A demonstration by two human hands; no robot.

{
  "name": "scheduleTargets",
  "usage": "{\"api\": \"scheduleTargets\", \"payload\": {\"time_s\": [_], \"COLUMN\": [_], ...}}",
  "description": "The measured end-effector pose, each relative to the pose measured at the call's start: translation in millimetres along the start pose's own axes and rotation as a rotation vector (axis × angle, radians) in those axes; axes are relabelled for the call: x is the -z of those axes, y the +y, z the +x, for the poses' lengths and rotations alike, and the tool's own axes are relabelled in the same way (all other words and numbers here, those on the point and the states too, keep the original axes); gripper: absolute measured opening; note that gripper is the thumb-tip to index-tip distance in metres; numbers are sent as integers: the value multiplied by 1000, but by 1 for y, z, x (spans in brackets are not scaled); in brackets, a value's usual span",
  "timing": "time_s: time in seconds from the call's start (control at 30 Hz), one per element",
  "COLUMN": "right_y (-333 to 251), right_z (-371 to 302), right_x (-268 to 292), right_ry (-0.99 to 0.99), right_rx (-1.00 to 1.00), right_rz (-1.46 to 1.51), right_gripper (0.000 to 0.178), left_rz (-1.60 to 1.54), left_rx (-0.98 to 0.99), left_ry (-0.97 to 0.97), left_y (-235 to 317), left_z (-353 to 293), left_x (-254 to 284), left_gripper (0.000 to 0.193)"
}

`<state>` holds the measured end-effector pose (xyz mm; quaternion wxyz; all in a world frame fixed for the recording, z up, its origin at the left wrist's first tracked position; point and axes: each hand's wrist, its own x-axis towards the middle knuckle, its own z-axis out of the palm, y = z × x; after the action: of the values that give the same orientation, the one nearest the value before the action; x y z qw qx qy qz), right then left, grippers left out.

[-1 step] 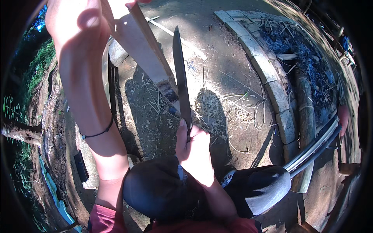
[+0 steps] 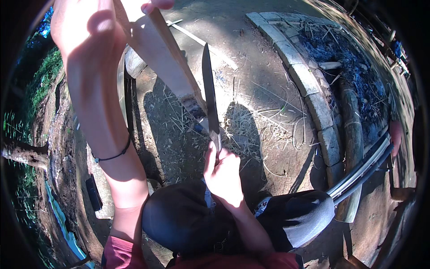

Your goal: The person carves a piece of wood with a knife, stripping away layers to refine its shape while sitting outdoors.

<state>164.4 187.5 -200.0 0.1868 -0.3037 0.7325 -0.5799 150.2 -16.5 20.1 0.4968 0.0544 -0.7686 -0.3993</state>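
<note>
Fingers (image 2: 161,4) of our left hand (image 2: 89,22) clamp the upper end of a slanting wooden piece (image 2: 163,56); just right of its lower end, we hold a knife (image 2: 208,87) upward, its handle (image 2: 217,141) enclosed by our right hand (image 2: 227,177).

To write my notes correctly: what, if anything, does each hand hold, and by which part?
The right hand holds the knife by its handle; the left hand holds the wood near its upper end.

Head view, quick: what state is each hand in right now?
Left hand: closed, holding the pale slat, partly out of frame.
Right hand: closed, holding the knife.
</note>
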Motion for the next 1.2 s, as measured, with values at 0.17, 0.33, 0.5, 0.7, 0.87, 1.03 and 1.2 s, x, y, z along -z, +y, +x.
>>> {"api": "scheduleTargets", "payload": {"time_s": [0.17,0.33,0.5,0.7,0.87,1.03,1.2], "right_y": [67,9,133,93,87,101,97], "right_z": [1,2,-14,15,16,18,19], "right_x": [1,16,-33,21,49,58,55], "right_ry": [82,10,125,-100,63,165,158], "right_rx": [-155,-83,-154,-385,-583,-680,-683], "right_rz": [15,44,-125,475,623,633,577], "right_gripper": [32,24,41,38,43,46,42], "left_rz": [-71,-23,-37,-17,-10,-17,-32], "left_rx": [7,1,0,-45,-88,-85,-68], "left_ry": [-7,13,68,81,88,58,-1], "left_y": [-14,-12,-2,-1,-4,-1,-4], "left_z": [-1,-3,-4,8,20,26,31], "left_x": [-21,-16,-9,2,9,10,4], "left_gripper": [41,41,41,41,41,41,41]}}
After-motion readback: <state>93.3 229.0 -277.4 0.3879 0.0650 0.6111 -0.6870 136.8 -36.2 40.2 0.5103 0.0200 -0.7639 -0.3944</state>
